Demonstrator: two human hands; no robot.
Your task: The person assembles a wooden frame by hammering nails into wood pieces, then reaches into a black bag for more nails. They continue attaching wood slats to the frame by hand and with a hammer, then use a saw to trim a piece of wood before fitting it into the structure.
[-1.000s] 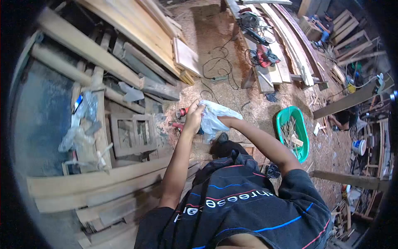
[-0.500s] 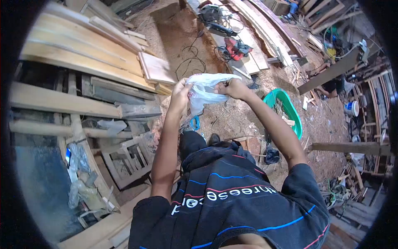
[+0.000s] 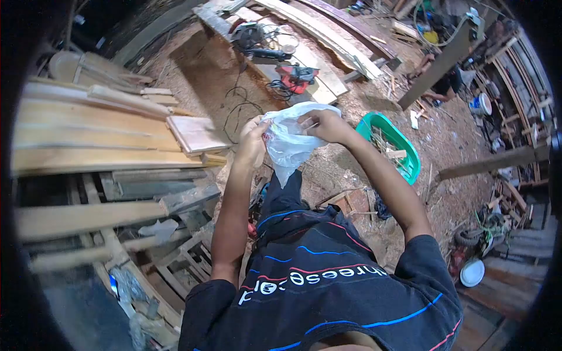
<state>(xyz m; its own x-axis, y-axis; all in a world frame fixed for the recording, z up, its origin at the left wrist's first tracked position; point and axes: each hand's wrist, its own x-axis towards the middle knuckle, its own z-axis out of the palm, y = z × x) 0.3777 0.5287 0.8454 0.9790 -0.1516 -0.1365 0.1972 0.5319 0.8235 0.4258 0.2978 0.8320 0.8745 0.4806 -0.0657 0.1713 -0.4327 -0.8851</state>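
A thin white plastic bag (image 3: 288,153) with some red print hangs between my two hands in front of me. My left hand (image 3: 253,141) is closed on the bag's left edge, beside the red print. At the right side of its mouth is my right hand (image 3: 329,126), fingers bent and gripping the plastic around the opening. The bag's lower end tapers to a point over my dark trouser leg (image 3: 281,196). What the bag contains, if anything, I cannot make out.
Planks (image 3: 105,131) are stacked at left. A red power tool (image 3: 297,78) and a dark power tool (image 3: 249,36) with cords rest on boards ahead. To the right lies a green tub (image 3: 413,161) of wood scraps; wooden posts (image 3: 436,67) stand beyond. Another person (image 3: 448,85) is partly visible.
My view has shifted, so the tools and the tub appear further left. The bag hangs lower and fuller, and my right fingers have moved into its mouth.
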